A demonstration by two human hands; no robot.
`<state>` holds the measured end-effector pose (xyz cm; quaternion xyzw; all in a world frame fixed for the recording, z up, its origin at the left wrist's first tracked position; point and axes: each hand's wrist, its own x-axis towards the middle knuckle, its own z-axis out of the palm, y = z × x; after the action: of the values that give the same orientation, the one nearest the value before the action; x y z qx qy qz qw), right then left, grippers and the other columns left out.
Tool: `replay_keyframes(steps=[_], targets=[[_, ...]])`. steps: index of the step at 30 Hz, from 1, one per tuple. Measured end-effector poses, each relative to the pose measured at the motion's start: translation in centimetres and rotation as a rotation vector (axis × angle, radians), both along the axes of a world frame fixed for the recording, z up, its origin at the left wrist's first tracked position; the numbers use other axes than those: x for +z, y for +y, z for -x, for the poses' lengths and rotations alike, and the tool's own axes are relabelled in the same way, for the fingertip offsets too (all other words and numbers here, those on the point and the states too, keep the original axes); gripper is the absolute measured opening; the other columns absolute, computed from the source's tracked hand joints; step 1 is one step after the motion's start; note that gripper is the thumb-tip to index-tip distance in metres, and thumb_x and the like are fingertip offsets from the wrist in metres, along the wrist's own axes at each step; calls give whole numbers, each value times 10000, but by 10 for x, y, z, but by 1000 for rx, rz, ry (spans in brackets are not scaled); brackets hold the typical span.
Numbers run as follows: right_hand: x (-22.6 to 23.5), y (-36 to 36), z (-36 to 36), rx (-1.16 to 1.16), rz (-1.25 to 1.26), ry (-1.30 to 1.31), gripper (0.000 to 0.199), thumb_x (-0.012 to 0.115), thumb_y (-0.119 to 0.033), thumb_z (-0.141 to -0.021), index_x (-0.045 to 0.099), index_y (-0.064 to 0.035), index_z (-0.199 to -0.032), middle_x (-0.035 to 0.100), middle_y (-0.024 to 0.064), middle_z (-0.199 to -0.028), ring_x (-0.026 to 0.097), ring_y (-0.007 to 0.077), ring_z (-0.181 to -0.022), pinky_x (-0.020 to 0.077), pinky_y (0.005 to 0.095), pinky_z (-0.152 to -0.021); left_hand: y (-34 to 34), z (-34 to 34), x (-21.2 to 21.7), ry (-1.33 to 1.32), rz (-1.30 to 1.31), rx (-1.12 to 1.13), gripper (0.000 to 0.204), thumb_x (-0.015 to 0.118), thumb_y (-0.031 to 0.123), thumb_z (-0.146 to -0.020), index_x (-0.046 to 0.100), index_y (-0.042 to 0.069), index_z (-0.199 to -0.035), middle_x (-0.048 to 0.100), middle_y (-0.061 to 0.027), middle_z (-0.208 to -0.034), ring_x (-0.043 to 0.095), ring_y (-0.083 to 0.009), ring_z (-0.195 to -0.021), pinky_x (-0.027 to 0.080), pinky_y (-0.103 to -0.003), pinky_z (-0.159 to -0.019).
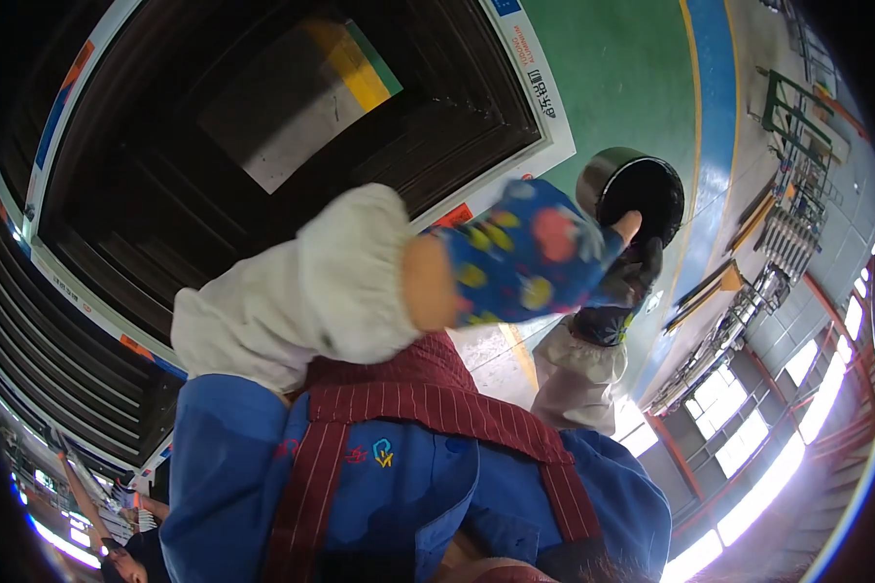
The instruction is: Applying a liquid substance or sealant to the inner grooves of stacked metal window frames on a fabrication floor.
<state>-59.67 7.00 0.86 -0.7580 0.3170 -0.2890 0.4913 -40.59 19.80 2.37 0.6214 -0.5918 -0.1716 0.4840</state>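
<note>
A round metal cup (610,173) with a black inside is held up on the right side of the view. My right hand (640,277), in a dark-stained glove, closes round the cup's near side. Across my chest reaches my left arm, and my left hand (535,253), in a blue flowered glove, is at the cup. One bare fingertip of it lies over the cup's rim; its other fingers are hidden or blurred. Beyond my left arm lies a dark brown panel frame (457,126) with white edge tape and an opening in its middle.
More dark ribbed panels (58,360) stand along the left. The green floor (622,68) carries a blue lane with yellow lines. Metal racks (797,126) stand at far right. Another person (136,559) is at the lower left.
</note>
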Motion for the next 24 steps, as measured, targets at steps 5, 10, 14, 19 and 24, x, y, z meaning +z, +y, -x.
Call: replay_keyframes(steps=[5, 10, 14, 19, 24], targets=[[-6, -2, 11, -270, -414, -83, 417, 467, -252, -894, 374, -82, -1263, 537, 117, -1072, 540, 206, -933, 472, 346, -789, -25, 29, -10, -24, -34, 35, 354, 552, 287, -722, 591, 31, -964, 521, -26, -568, 556, -191, -532, 395, -341, -441], [-15, -7, 26, -269, -339, -5, 465, 415, -339, -903, 369, -89, -1292, 419, 140, -1282, 495, 278, -1073, 437, 463, -878, -3, 24, -39, -291, 209, 394, 249, 597, 257, -742, 617, 50, -879, 599, -45, -707, 589, -178, -615, 457, -334, -528], [2, 2, -23, -294, -427, 8, 502, 421, -356, -873, 355, -137, -1320, 392, 103, -1318, 427, 296, -1169, 404, 559, -923, 42, -65, -68, 1359, -509, -439, 307, 587, 45, -787, 579, 42, -1094, 608, -93, -897, 589, -163, -743, 495, -288, -782], [6, 0, -37, -303, -610, -113, 487, 415, -330, -869, 362, -157, -1321, 388, 107, -1330, 403, 310, -1197, 394, 552, -935, 72, -89, -174, 296, -522, -98, 318, 567, 25, -742, 615, 97, -1048, 620, -89, -815, 565, -213, -671, 469, -324, -611], [-5, -5, -46, -248, -531, -69, 501, 450, -327, -854, 376, -152, -1318, 403, 102, -1325, 409, 292, -1199, 402, 516, -945, 42, -66, -249, 202, -569, -56, 163, 546, 191, -766, 614, 92, -877, 616, -123, -772, 579, -251, -668, 481, -328, -630]])
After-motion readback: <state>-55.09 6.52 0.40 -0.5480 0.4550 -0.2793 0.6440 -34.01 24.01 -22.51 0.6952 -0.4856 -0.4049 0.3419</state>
